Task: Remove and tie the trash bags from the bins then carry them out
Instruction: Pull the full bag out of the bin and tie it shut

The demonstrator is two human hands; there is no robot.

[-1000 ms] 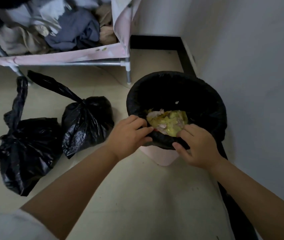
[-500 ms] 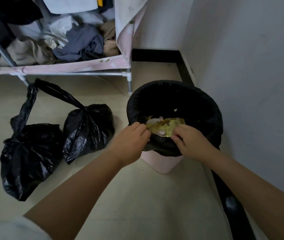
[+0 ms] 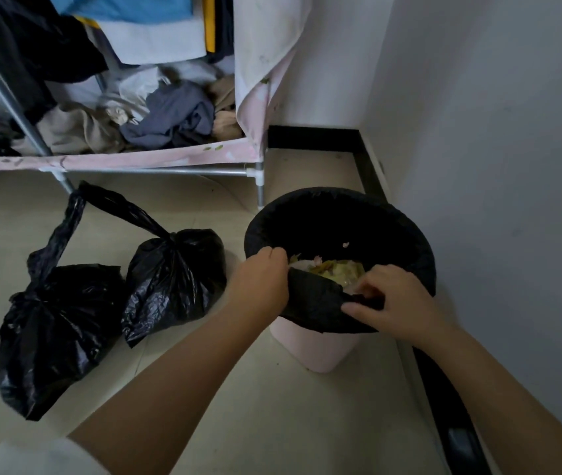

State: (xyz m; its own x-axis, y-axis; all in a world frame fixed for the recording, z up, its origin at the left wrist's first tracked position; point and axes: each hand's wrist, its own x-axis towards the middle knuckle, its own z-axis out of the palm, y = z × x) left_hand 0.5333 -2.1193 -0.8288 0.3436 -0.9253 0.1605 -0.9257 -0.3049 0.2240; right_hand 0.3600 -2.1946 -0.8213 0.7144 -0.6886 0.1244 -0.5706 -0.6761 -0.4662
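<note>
Now we pinch the black plastic liner (image 3: 320, 303) at the near rim of the pink plastic bin (image 3: 310, 347), left hand (image 3: 259, 282) and right hand (image 3: 392, 303) both closed on it. Uneven pulling could tip yellow scraps (image 3: 337, 269) out or tear the film.

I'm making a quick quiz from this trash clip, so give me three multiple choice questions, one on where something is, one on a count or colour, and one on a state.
1. Where do the tied black bags lie?
A. On the floor left of the bin
B. Inside the bin
C. On the clothes rack

2. What colour is the bin?
A. Blue
B. Pale pink
C. Green

3. What is the state of the bin liner?
A. Knotted shut
B. Lying flat on the floor
C. Open, still in the bin

Answers: 1 A, both sit on the tiles beside it. 2 B, pink shows below the liner. 3 C, the left hand and right hand grip its near rim, scraps visible inside.
</note>
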